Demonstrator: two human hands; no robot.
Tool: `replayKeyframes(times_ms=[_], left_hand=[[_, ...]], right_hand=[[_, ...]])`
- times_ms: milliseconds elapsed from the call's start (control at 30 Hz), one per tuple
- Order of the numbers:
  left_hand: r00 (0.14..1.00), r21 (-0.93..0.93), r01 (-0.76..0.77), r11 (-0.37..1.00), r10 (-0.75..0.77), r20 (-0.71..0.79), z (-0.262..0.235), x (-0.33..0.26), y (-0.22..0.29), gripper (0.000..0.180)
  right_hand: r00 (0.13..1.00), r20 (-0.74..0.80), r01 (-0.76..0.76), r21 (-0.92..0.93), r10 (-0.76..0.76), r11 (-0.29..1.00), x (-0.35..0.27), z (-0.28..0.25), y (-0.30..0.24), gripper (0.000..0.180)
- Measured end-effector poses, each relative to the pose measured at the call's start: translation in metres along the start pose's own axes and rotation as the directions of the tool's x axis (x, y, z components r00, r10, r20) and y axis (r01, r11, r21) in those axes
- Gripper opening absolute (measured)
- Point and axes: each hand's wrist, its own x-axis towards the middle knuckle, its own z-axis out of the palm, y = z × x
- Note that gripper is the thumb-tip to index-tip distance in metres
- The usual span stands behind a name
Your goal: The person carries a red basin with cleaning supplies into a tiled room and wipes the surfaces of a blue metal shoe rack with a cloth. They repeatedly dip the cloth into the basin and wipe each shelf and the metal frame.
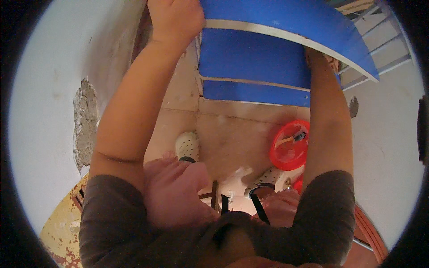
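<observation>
A blue shelf unit (257, 53) with pale board edges stands in front of me. At its upper left corner my left hand (178, 18) is closed against the side of the top board; the picture's upper edge cuts off part of the hand. My right forearm reaches under the front edge of that board, at the right end of the unit. Only the back part of my right hand (314, 56) shows there, and the board hides its fingers.
A red basin (289, 145) with small tools inside sits on the tiled floor (228, 138), left of my right forearm. White metal rails (384, 47) rise behind the shelf's right end. Walls are close on both sides, the left one (49, 111) with broken plaster.
</observation>
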Motion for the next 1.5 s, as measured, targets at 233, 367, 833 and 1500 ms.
replayKeyframes(times_ms=[233,367,833,1500], left_hand=[[0.809,-0.55,0.565,0.615,-0.544,0.223,-0.027,0.019,0.038,0.029],[0.983,-0.207,0.133,0.969,-0.155,-0.093,-0.012,0.007,0.013,0.037],[0.918,-0.93,0.223,0.293,-0.385,0.098,-0.019,-0.002,0.018,0.023],[0.838,-0.752,0.501,0.429,-0.458,0.297,0.032,0.031,-0.01,0.05]], right_hand=[[0.99,0.039,0.123,0.259,-0.137,0.958,-0.047,-0.028,-0.145,0.054],[0.986,0.053,0.127,0.379,-0.159,0.916,-0.071,-0.051,-0.203,0.052],[0.917,0.039,0.363,0.332,-0.397,0.871,-0.128,-0.058,-0.21,0.048],[0.874,0.142,-0.358,0.835,0.464,0.418,-0.227,-0.023,0.134,0.047]])
